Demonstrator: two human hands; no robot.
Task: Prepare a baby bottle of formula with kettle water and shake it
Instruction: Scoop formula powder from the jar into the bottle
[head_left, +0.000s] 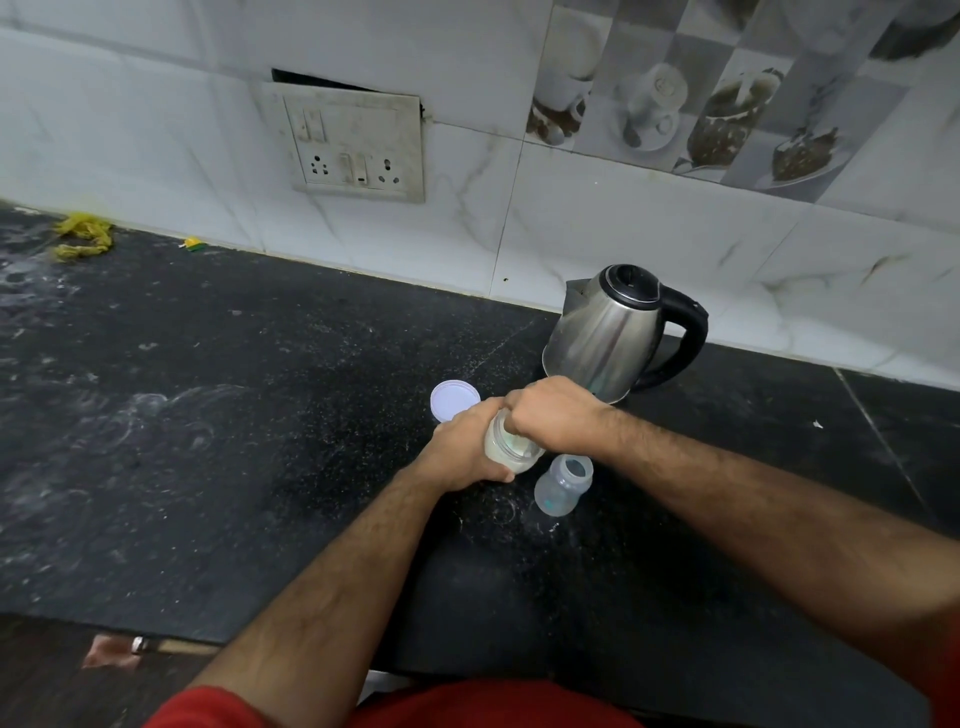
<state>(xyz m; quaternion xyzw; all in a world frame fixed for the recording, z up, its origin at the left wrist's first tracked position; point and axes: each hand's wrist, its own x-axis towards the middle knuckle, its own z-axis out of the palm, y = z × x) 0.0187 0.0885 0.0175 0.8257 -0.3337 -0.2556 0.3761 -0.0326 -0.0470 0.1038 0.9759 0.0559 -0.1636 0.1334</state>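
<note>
A clear jar of pale formula powder (506, 447) stands on the black counter (234, 415). My left hand (465, 449) grips its side. My right hand (553, 413) covers the jar's open mouth with its fingers curled down into it; whatever they hold is hidden. The jar's white lid (454, 400) lies flat just behind the jar to the left. An open, empty clear baby bottle (563, 484) stands just right of the jar, without its teat. A steel kettle (613, 335) with a black handle and shut lid stands behind my right hand.
A tiled wall with a socket panel (358, 145) runs along the back of the counter. Yellow scraps (83, 236) lie at the far left by the wall. The counter's front edge is near my body, with dusty smears on its left part.
</note>
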